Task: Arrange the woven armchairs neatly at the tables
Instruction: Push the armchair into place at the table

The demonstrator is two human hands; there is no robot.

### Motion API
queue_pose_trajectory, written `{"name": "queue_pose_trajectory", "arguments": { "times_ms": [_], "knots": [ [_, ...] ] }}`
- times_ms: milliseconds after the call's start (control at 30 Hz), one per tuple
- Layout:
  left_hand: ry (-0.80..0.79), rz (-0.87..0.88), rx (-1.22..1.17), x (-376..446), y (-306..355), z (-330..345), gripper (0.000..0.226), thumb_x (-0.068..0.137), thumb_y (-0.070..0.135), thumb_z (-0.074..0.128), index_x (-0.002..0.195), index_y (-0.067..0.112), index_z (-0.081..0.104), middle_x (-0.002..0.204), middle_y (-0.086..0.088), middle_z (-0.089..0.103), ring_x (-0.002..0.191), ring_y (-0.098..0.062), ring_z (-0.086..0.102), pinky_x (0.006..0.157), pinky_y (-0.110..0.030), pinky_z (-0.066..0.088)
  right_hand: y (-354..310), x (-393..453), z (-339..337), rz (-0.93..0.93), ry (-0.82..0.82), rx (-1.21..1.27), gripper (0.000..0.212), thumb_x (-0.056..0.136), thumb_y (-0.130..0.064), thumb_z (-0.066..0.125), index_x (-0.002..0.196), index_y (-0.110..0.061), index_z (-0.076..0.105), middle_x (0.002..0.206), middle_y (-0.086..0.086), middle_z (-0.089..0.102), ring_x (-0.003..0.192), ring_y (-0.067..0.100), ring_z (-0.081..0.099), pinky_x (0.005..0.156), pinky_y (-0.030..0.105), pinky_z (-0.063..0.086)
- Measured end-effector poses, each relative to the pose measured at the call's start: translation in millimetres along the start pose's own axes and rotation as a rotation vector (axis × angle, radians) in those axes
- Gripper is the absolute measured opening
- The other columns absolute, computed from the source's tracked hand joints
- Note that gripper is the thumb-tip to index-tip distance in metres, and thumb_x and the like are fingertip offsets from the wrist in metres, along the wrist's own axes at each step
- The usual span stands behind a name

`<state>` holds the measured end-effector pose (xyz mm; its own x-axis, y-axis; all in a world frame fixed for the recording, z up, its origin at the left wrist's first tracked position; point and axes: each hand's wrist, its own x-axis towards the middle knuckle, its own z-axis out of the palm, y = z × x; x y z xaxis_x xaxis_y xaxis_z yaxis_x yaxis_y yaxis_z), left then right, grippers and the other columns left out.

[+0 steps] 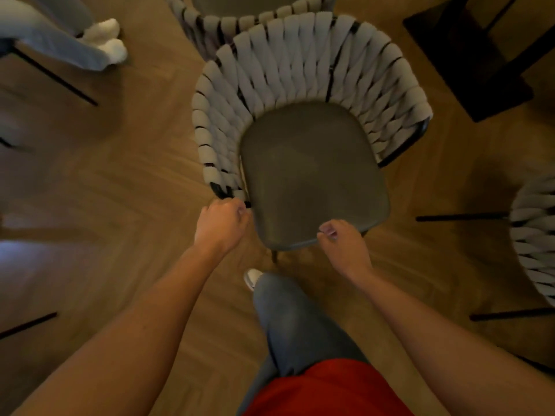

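Wide herringbone wooden floor (pixel 114 187) beneath both hands, dim and blurred at the edges. Directly ahead of the hands: a woven armchair with pale padded straps on a black frame and an olive-grey seat pad (pixel 309 163), open front turned toward the hands, back turned away. Beyond that back, touching or nearly so, a second armchair of the same weave (pixel 249 16); off to the right of the right hand, a third one (pixel 534 235); far ahead on the right, a dark table base (pixel 468 58).

Left hand (pixel 223 225) curled at the near end of the chair's arm, seemingly gripping the frame tip, though blur hides the fingers. Right hand (pixel 342 246) curled over the seat's front edge, thumb on top.

Best handled by lifting slightly, not dragging, keeping both grips level, steering clear of the chair behind, squaring the seat to the table.
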<state>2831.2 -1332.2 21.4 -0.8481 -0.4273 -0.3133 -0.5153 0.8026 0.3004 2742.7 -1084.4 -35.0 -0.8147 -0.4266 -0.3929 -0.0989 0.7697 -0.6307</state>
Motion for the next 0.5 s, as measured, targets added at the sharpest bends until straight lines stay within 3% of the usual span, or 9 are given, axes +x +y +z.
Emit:
{"name": "queue_pose_trajectory", "arguments": {
  "times_ms": [233, 367, 500],
  "knots": [
    [-0.018, -0.001, -0.047, 85.6, -69.8, -55.4, 0.021, 0.097, 0.028, 0.046, 0.097, 0.017, 0.065, 0.093, -0.006, 0.068, 0.087, -0.029, 0.062, 0.076, -0.043, 0.050, -77.6, 83.1, 51.9, 0.020, 0.027, 0.073, 0.010, 0.092, -0.025, 0.063, 0.100, -0.020, 0.066, 0.099, -0.002, 0.064, 0.093, 0.017, 0.061, 0.088, 0.039, 0.052],
    [-0.071, -0.021, -0.045, 151.0, -115.4, -90.6, 0.024, 0.097, 0.032, 0.046, 0.104, 0.018, 0.064, 0.095, -0.007, 0.068, 0.087, -0.031, 0.062, 0.076, -0.043, 0.053, -128.4, 126.6, 78.8, 0.084, 0.040, 0.117, 0.015, 0.094, -0.025, 0.061, 0.105, -0.017, 0.067, 0.100, -0.002, 0.062, 0.092, 0.016, 0.061, 0.083, 0.031, 0.050],
    [-0.106, -0.014, -0.062, 195.4, -143.1, -112.6, 0.021, 0.097, 0.030, 0.048, 0.105, 0.020, 0.065, 0.094, -0.005, 0.068, 0.087, -0.027, 0.063, 0.076, -0.040, 0.053, -177.9, 159.8, 95.0, 0.114, 0.040, 0.154, 0.016, 0.095, -0.026, 0.060, 0.107, -0.018, 0.065, 0.102, -0.003, 0.061, 0.096, 0.015, 0.059, 0.085, 0.033, 0.051]
  ]
}}
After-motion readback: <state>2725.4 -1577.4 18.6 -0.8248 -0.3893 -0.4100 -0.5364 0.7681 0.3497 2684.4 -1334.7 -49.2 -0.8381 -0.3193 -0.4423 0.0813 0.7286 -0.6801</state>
